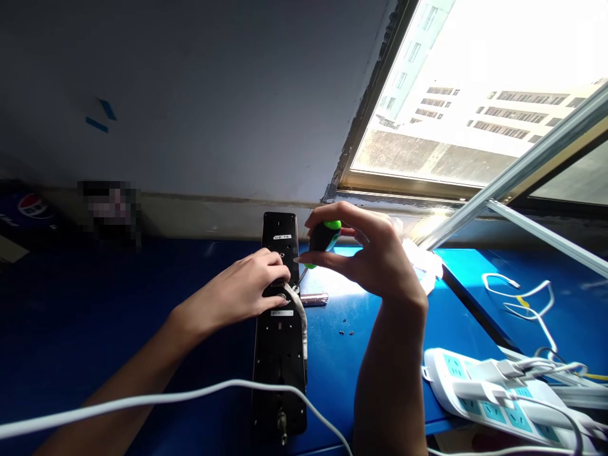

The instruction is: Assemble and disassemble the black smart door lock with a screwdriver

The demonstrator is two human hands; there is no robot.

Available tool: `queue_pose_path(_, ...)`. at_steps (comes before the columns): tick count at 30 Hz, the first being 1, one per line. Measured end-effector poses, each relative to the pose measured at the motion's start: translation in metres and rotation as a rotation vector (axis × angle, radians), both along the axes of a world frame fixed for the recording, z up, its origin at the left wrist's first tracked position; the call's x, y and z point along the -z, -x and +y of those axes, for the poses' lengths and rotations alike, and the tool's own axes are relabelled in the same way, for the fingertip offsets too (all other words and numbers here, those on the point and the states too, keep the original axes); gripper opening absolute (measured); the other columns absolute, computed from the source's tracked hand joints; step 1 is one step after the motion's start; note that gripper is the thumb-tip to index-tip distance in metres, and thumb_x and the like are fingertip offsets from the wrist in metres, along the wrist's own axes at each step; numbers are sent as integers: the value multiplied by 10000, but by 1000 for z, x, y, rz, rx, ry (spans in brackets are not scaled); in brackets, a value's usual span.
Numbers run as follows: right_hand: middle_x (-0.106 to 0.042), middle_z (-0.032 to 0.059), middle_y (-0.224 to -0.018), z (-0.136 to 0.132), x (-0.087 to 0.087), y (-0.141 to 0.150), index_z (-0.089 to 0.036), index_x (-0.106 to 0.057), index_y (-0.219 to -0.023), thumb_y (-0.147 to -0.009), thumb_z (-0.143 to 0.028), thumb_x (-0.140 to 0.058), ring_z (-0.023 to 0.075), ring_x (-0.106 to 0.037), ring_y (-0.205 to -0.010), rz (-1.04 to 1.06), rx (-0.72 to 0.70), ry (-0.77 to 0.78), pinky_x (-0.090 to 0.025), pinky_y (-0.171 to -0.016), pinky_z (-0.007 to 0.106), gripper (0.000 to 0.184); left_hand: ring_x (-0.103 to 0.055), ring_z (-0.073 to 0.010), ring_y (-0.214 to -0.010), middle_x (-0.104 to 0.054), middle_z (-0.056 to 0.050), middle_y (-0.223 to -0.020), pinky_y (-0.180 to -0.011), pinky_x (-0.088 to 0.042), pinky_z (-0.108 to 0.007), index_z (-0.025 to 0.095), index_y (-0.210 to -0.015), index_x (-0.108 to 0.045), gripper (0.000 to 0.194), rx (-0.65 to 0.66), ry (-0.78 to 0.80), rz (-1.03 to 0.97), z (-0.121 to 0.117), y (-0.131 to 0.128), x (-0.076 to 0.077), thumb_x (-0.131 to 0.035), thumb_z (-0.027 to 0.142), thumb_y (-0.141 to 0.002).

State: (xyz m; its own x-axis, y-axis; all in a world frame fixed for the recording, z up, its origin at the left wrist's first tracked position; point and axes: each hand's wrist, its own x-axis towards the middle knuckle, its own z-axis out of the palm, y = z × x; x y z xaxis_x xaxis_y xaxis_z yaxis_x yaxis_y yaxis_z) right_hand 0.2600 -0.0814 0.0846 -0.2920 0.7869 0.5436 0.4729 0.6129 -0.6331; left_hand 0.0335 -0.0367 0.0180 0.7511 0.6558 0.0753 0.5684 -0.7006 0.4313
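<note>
A bright window (441, 95) sits at the upper right, above a blue bench (346, 354). In the middle lies a long black plastic casing (280, 342), and the left hand (242, 285) curls over it. The right hand (370, 253) pinches a short black-and-green screwdriver (324, 237) by its fat handle. It looks light and easy to hold there. The casing looks stiff.

This lone view sits on the person's head, facing forward and down, close above the left hand (242, 285) and the right hand (365, 253) (a window (456, 95) creeps into its upper right).
</note>
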Motion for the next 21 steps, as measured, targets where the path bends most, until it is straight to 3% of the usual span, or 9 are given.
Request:
queue_pose_path(5, -741, -2, -1345, -9, -4, -2, -302, -711, -1349, -1004, -245, -644, 237, -693, -1282, 112, -104, 89, -637, -1028, 400, 356, -559, -309, -1150, -550, -64, -1180, -925, -559, -433, 260, -923, -760, 279, -164, 6, 51, -2, 1, 4, -805, 520, -834)
queue_pose_path(7, -755, -7, -1316, -10, -4, -4, -309, -725, -1331, -990, -223, -659, 238, -708, -1256, 121, -125, 88, -634, -1039, 415, 358, -522, -333, -1217, -519, -72, -1225, -979, -563, -458, 258, -884, -770, 337, -209, 28, 29, -3, 0, 8, -805, 585, -808)
queue_pose_path(11, -790, 13, -1144, -7, -1, -6, -295, -808, -1149, -877, -289, -827, 225, -758, -1070, 92, -54, 12, -671, -919, 377, 273, -503, -390, -1310, -373, -68, -1517, -1042, -568, -509, 222, -796, -747, 437, -287, 45, -27, -5, -4, 17, -818, 651, -752)
queue_pose_path(14, -771, 19, -1220, -7, -2, -6, -311, -781, -1236, -948, -307, -743, 232, -731, -1160, 120, -44, 48, -656, -960, 384, 290, -652, -355, -1134, -171, -58, -1691, -923, -626, -510, 190, -797, -711, 456, -313, 119, -29, -6, -6, 19, -819, 631, -752)
queue_pose_path(17, -720, -2, -1383, -11, -3, -8, -334, -685, -1396, -1022, -227, -609, 232, -678, -1299, 149, -149, 128, -621, -1052, 404, 397, -715, -285, -988, -9, -45, -1757, -858, -645, -479, 171, -778, -672, 462, -310, 195, -33, -5, -8, 15, -812, 611, -767)
queue_pose_path(19, -735, -8, -1359, -12, -3, -9, -334, -697, -1378, -999, -207, -650, 227, -706, -1255, 145, -174, 124, -637, -1028, 396, 403, -726, -266, -958, 27, -45, -1769, -823, -649, -461, 168, -777, -661, 451, -312, 225, -40, -6, -8, 12, -811, 593, -775)
queue_pose_path(21, -784, -12, -1228, -10, -2, -9, -329, -769, -1254, -949, -227, -734, 218, -754, -1137, 136, -104, 65, -663, -976, 398, 323, -733, -254, -931, 58, -47, -1774, -785, -649, -450, 168, -788, -660, 431, -313, 249, -49, -6, -9, 10, -813, 571, -781)
